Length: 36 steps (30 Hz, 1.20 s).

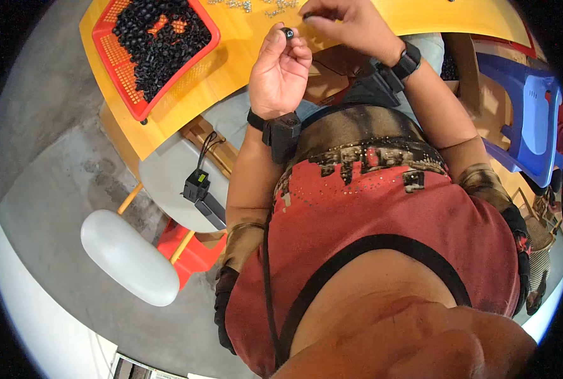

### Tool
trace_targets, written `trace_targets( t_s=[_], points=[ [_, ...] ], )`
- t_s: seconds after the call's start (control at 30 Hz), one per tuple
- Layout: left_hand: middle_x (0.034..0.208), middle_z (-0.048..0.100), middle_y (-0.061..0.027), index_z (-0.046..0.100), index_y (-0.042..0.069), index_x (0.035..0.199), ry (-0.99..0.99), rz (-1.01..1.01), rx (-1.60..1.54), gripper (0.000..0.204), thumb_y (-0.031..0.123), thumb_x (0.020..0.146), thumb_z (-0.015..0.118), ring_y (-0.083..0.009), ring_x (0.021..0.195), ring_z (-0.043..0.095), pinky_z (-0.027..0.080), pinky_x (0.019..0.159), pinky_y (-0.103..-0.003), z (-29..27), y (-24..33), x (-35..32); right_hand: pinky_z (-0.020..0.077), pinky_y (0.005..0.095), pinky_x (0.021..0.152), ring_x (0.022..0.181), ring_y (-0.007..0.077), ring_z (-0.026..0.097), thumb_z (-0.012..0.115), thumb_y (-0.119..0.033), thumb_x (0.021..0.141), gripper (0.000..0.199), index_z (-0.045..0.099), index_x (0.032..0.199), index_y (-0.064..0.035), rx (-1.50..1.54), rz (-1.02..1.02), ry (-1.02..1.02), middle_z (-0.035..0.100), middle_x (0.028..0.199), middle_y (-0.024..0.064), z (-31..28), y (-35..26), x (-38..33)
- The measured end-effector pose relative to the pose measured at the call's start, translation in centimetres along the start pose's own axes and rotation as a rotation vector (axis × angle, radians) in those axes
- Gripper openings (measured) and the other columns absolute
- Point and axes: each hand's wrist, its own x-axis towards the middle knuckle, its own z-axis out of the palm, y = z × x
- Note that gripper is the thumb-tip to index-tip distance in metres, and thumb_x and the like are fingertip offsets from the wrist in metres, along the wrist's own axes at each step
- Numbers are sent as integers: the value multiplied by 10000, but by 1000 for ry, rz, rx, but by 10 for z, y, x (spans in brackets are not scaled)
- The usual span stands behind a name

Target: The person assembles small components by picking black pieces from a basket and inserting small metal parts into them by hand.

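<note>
Between thumb and forefinger, palm turned up, my left hand [278,79] pinches a small round black knob-like part [286,33] with a shiny centre. My right hand [357,28] is just to its right, over the table edge, its fingers closed around a small dark piece [307,16] that shows only in part. A red plastic basket [204,22] stands to the left of my hands, heaped with small black plastic parts [158,47]. Beyond my left hand, several small silvery metal pieces [247,6] lie loose on the yellow table [187,117].
At the left are a grey padded seat [130,258] and a black device with a cable [197,186] on a pale round surface. A red stool [196,256] is below them. A blue plastic chair [534,120] stands at the right, near cardboard [484,95].
</note>
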Motion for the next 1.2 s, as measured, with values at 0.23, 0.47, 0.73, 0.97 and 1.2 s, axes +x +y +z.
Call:
trace_targets(
  t_s=[0.23,0.47,0.73,0.97,1.2],
  points=[
    [1035,657,-102,629,23,1097,-59,4,24,149,97,968,613,-173,890,591,525,827,-290,-1,-4,1,550,336,705,805,292,704,683,-71,833,198,707,1014,4,-188,-196,4,713,895,182,10,-1,-7],
    [999,662,-57,638,54,1131,-64,2,83,171,98,967,620,-157,902,608,523,810,-272,-1,-5,1,533,350,792,913,298,674,583,-10,877,285,680,1145,-8,13,-473,-52,689,983,156,11,7,-6],
    [1028,647,-106,607,2,1097,-50,-20,-25,166,85,955,627,-185,923,603,538,840,-295,-2,-4,1,514,312,810,919,236,661,599,-20,915,250,681,1149,5,111,-183,-85,684,996,132,11,9,-14],
    [1025,648,-70,656,58,1093,40,50,20,144,64,950,640,-173,935,605,535,834,-284,-11,-12,4,503,289,802,909,191,649,638,-67,931,213,694,1126,-1,139,-134,-75,687,990,95,5,14,-14],
    [1092,681,-95,633,-10,1135,-210,37,77,172,64,1003,552,-176,938,648,549,840,-277,3,-8,6,515,238,827,922,118,642,652,-19,933,213,665,1144,5,606,156,-97,684,1016,50,8,18,-22]
  ],
)
